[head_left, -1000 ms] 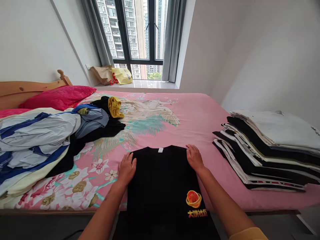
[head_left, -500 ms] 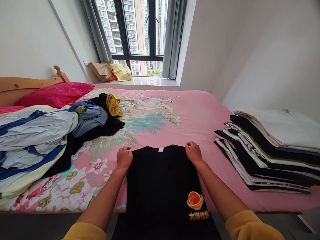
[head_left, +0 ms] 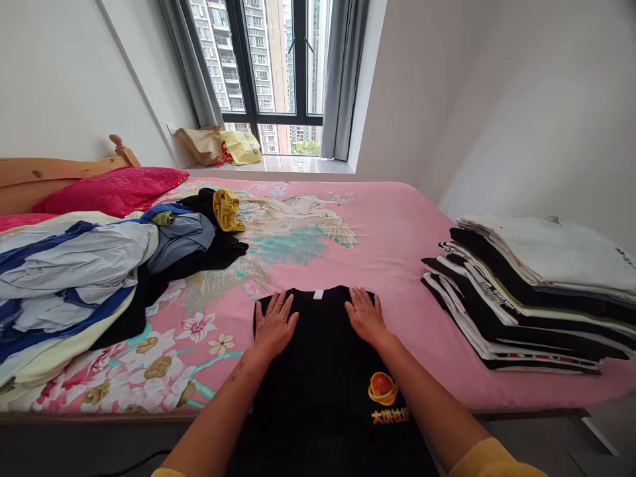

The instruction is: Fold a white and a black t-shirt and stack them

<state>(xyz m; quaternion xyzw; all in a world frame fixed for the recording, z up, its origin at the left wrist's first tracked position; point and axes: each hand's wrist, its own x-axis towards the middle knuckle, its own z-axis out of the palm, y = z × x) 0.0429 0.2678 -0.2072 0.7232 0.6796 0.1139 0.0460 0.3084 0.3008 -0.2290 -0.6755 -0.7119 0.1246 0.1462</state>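
A black T-shirt [head_left: 318, 371] lies on the near part of the bed, its collar and white neck label toward the window. An orange-and-yellow print marks its right side, and the lower part runs out of view at the bottom. My left hand [head_left: 274, 323] rests flat on the shirt's left shoulder, fingers spread. On the right shoulder, my right hand [head_left: 366, 315] lies palm down with its fingers stretched out. Both hands press on the cloth without gripping it.
A loose heap of clothes [head_left: 99, 271] covers the bed's left side, near a red pillow [head_left: 114, 191]. At the right stands a stack of folded clothes [head_left: 527, 305]. The pink floral bedsheet [head_left: 387, 238] stretches to the window sill, where paper and yellow bags [head_left: 241, 147] sit.
My hands have let go of the shirt's shoulder corners and moved inward. They now lie flat on the shoulders, fingers stretched out.
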